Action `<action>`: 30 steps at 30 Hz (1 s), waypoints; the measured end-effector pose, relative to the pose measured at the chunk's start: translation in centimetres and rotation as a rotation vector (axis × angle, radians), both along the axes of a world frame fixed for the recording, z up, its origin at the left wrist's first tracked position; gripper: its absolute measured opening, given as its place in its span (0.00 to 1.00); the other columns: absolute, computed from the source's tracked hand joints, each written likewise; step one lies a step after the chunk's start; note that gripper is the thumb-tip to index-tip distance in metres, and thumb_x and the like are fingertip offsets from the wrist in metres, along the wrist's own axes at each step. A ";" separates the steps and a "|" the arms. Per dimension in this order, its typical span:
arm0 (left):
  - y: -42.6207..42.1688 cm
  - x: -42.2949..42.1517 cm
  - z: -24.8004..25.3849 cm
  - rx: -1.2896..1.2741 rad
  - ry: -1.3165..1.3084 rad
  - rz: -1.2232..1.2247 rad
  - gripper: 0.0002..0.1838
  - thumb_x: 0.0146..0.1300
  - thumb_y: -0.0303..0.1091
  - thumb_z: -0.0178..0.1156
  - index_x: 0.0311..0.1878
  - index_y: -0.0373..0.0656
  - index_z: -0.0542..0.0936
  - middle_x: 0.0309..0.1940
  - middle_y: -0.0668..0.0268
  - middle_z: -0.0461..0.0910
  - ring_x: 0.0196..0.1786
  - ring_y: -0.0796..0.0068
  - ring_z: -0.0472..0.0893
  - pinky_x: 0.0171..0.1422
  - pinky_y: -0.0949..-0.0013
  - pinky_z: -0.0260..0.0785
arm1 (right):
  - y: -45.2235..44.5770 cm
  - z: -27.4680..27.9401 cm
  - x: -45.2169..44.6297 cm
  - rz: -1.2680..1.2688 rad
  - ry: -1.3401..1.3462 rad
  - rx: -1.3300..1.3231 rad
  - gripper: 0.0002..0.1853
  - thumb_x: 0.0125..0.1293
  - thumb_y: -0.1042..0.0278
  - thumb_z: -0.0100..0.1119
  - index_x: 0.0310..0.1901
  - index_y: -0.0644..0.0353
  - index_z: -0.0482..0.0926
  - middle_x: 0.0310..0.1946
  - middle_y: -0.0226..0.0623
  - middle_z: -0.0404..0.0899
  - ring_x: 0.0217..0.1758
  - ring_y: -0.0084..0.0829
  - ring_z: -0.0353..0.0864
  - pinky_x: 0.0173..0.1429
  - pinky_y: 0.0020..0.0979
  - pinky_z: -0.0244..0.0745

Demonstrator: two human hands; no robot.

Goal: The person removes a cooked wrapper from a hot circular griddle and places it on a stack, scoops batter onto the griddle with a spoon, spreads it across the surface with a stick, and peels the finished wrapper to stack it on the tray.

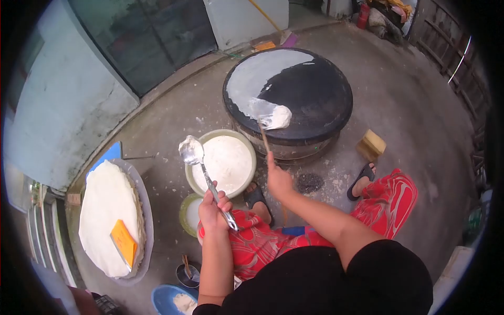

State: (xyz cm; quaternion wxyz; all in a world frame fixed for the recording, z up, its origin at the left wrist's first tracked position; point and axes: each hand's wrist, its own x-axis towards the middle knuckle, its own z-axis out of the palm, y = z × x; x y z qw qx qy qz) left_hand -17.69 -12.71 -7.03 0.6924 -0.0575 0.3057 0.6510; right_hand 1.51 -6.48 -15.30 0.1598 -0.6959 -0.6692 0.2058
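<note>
My left hand (214,208) is closed round the handle of a metal ladle (191,150), its bowl smeared with white batter. The ladle's bowl is by the left rim of a wide basin (253,167) of white batter. My right hand (280,181) grips a thin wooden stick (264,137) that reaches over a round black griddle (315,94). At the stick's far end lies a lump of batter (280,116); whether a blade is fixed there I cannot tell. A thin white layer (247,73) coats the griddle's left and far part.
At left, a stack of pale flatbreads (102,210) bears an orange scraper (124,242). A small green bowl (186,212), a dark pot (185,278) and a blue basin (163,299) stand near my left side. A yellowish block (371,144) lies right of the griddle.
</note>
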 end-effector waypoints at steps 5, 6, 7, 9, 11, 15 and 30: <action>0.1 0.4 0.8 -0.049 0.006 -0.031 0.14 0.67 0.36 0.35 0.51 0.42 0.65 0.24 0.64 0.65 0.18 0.79 0.60 0.18 0.77 0.55 | 0.5 0.6 3.9 -0.073 -0.084 -0.045 0.39 0.56 0.75 0.44 0.66 0.62 0.35 0.33 0.53 0.75 0.32 0.48 0.78 0.35 0.43 0.73; 0.2 0.5 0.8 -0.042 0.002 -0.037 0.14 0.67 0.36 0.35 0.51 0.42 0.65 0.24 0.64 0.65 0.18 0.79 0.60 0.18 0.77 0.55 | -0.1 1.5 4.9 -0.068 -0.112 -0.066 0.39 0.57 0.74 0.44 0.66 0.61 0.35 0.34 0.53 0.75 0.32 0.46 0.79 0.34 0.41 0.74; 0.3 0.6 0.8 -0.039 0.043 -0.029 0.14 0.67 0.36 0.34 0.51 0.42 0.65 0.24 0.64 0.65 0.18 0.79 0.60 0.18 0.77 0.55 | -0.8 2.9 5.2 -0.065 -0.083 -0.118 0.38 0.58 0.74 0.43 0.66 0.61 0.34 0.36 0.53 0.74 0.33 0.46 0.78 0.34 0.41 0.74; 0.3 0.8 0.7 -0.049 0.069 -0.016 0.14 0.67 0.36 0.34 0.50 0.42 0.65 0.24 0.65 0.65 0.18 0.80 0.60 0.17 0.78 0.54 | -1.1 1.8 4.7 -0.019 -0.119 -0.081 0.37 0.58 0.74 0.42 0.66 0.60 0.35 0.36 0.54 0.74 0.33 0.47 0.78 0.34 0.42 0.74; 0.5 1.0 0.6 -0.057 0.054 -0.018 0.14 0.67 0.36 0.34 0.50 0.42 0.65 0.24 0.65 0.65 0.18 0.80 0.60 0.17 0.77 0.54 | -0.6 0.9 4.3 0.103 -0.194 -0.018 0.40 0.53 0.77 0.45 0.66 0.61 0.37 0.35 0.52 0.74 0.32 0.48 0.78 0.36 0.43 0.73; 0.8 1.4 1.0 -0.069 0.027 -0.032 0.14 0.66 0.36 0.36 0.50 0.42 0.66 0.24 0.65 0.65 0.17 0.79 0.60 0.17 0.77 0.55 | 0.0 1.5 8.3 -0.014 -0.208 -0.035 0.39 0.54 0.76 0.45 0.67 0.59 0.38 0.34 0.50 0.73 0.31 0.46 0.78 0.33 0.41 0.73; 1.5 2.8 1.3 -0.070 0.076 -0.023 0.15 0.67 0.36 0.35 0.49 0.41 0.66 0.24 0.65 0.65 0.18 0.80 0.60 0.18 0.78 0.55 | 0.7 1.2 15.0 -0.362 0.094 -0.035 0.29 0.57 0.67 0.48 0.62 0.37 0.59 0.34 0.44 0.78 0.39 0.41 0.78 0.44 0.39 0.72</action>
